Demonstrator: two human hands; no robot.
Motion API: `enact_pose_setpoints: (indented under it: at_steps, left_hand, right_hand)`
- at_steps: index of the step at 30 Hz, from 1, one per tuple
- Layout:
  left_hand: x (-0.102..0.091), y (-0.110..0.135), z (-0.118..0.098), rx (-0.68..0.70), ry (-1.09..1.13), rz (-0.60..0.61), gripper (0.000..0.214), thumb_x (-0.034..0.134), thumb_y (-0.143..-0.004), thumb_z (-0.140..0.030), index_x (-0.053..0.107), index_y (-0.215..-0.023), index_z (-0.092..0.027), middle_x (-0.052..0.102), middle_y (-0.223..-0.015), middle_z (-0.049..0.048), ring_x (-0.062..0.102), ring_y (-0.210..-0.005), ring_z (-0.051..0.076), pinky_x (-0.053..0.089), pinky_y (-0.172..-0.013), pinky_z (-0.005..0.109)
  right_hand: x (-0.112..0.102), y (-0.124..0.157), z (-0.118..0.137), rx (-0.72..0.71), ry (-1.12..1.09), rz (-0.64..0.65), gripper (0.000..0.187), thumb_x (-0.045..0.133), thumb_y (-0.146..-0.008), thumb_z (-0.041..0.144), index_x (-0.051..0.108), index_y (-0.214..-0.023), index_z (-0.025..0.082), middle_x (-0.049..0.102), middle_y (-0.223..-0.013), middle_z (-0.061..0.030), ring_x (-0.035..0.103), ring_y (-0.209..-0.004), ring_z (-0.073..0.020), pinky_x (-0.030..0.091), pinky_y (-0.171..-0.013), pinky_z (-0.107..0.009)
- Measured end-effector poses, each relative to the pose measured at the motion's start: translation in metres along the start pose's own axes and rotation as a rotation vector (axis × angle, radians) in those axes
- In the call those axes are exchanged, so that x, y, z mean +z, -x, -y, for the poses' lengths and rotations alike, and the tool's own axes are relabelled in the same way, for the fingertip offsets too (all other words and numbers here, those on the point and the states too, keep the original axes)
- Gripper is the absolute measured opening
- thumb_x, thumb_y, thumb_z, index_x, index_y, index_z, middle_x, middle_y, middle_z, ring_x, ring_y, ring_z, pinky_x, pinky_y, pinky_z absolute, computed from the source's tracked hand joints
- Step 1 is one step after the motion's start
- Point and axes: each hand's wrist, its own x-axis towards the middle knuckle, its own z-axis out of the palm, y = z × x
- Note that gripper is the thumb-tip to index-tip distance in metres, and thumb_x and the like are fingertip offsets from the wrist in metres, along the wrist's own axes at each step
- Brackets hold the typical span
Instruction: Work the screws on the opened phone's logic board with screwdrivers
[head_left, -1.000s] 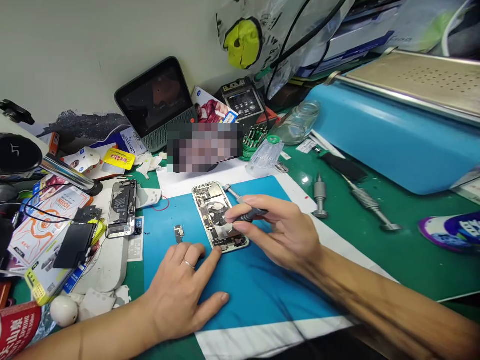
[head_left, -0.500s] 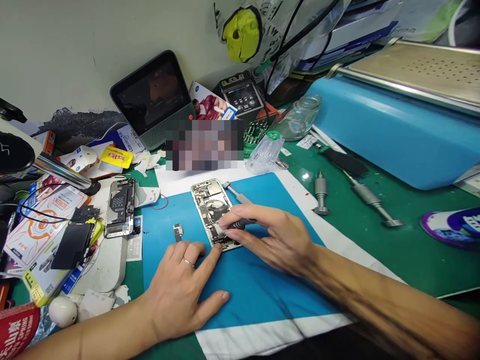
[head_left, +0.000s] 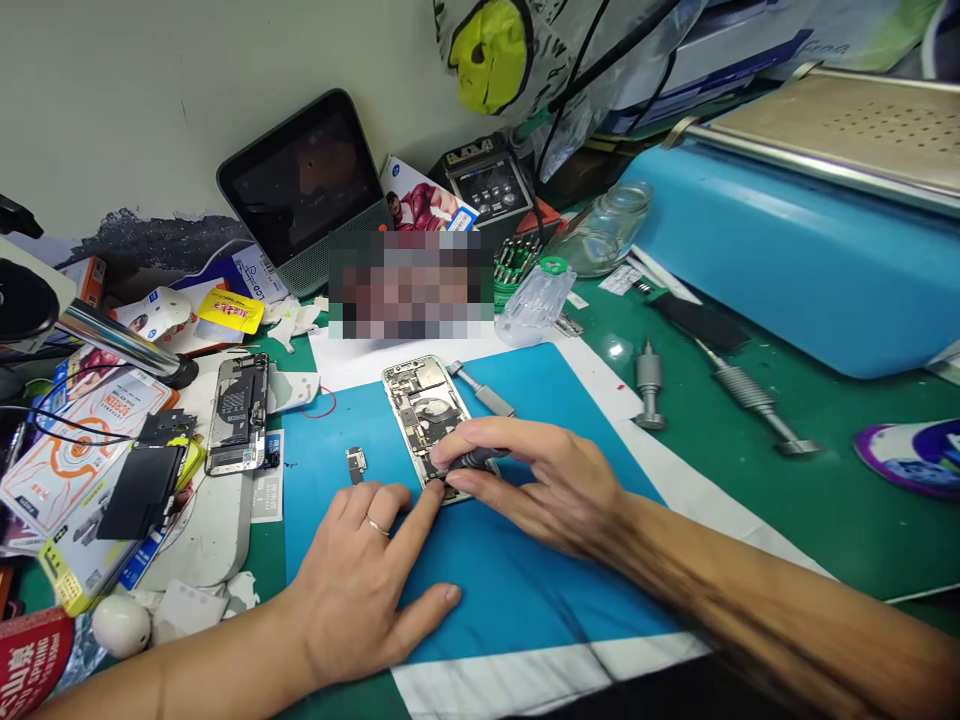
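An opened smartphone (head_left: 422,408) with its inner parts bare lies on the blue mat (head_left: 570,400). My left hand (head_left: 367,570) rests on the mat with fingers spread, its index fingertip touching the phone's lower end. Between thumb and index finger, my right hand (head_left: 547,480) pinches a dark tool (head_left: 480,457) above the lower part of the phone. The tool's kind and its tip are hidden. A small loose phone part (head_left: 355,463) lies just beyond my left fingers. Past my right hand, a silver screwdriver (head_left: 487,392) lies beside the phone.
At the left, another phone assembly (head_left: 238,413) lies near stacked boxes (head_left: 82,450). Two silver screwdrivers stand or lie right of the mat, one upright (head_left: 649,385), one lying (head_left: 757,400). A glass jar (head_left: 607,228) leans behind. A blue box-shaped unit (head_left: 772,250) fills the back right.
My right hand has shifted slightly left and down over the phone, showing more of the silver screwdriver behind it. My left hand stays in place. The view has turned slightly.
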Motion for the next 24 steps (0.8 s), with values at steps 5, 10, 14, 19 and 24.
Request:
enact_pose_setpoints:
  at_steps: [5,10,14,19,24]
  left_hand:
    - [0.0014,0.0012,0.0006,-0.001,0.007,-0.004,0.066,0.053,-0.096,-0.048,0.041,-0.148,-0.010,0.055,-0.116,0.0163,0.052,-0.097,0.031,0.049,-0.080,0.048]
    - [0.0013,0.0024,0.0001,-0.005,0.004,-0.002,0.067,0.054,-0.096,-0.048,0.038,-0.149,-0.010,0.055,-0.118,0.0162,0.051,-0.098,0.030,0.049,-0.082,0.048]
    - [0.0007,0.0027,-0.0002,-0.012,0.021,0.015,0.067,0.054,-0.097,-0.048,0.037,-0.149,-0.010,0.055,-0.117,0.0161,0.050,-0.097,0.030,0.049,-0.082,0.050]
    - [0.0002,0.0024,0.0018,-0.022,0.046,0.021,0.067,0.053,-0.097,-0.048,0.035,-0.151,-0.012,0.053,-0.118,0.0159,0.049,-0.101,0.031,0.049,-0.085,0.052]
    - [0.0015,0.0034,0.0046,-0.045,0.073,0.007,0.068,0.055,-0.097,-0.049,0.034,-0.152,-0.015,0.053,-0.118,0.0148,0.049,-0.101,0.030,0.047,-0.087,0.052]
  right_hand:
    - [0.0010,-0.0021,0.0002,-0.061,0.082,-0.020,0.056,0.065,-0.091,0.013,0.046,-0.140,0.033,0.078,-0.099,0.0004,0.078,-0.083,-0.0181,0.068,-0.073,-0.030]
    - [0.0000,-0.0045,0.0022,-0.012,0.120,-0.012,0.041,0.065,-0.092,0.017,0.053,-0.129,0.031,0.077,-0.095,0.0000,0.078,-0.080,-0.0181,0.068,-0.070,-0.029]
    - [-0.0003,-0.0028,0.0019,0.042,0.096,-0.050,0.044,0.065,-0.091,0.015,0.053,-0.129,0.033,0.077,-0.093,0.0015,0.077,-0.080,-0.0173,0.067,-0.071,-0.028]
    - [0.0009,-0.0011,-0.0031,0.006,0.064,-0.113,0.051,0.064,-0.092,0.013,0.048,-0.136,0.033,0.074,-0.094,0.0011,0.075,-0.083,-0.0145,0.066,-0.073,-0.025]
    - [0.0014,-0.0036,-0.0050,0.070,-0.017,-0.165,0.043,0.065,-0.092,0.014,0.049,-0.130,0.028,0.072,-0.095,0.0010,0.073,-0.084,-0.0118,0.064,-0.074,-0.023]
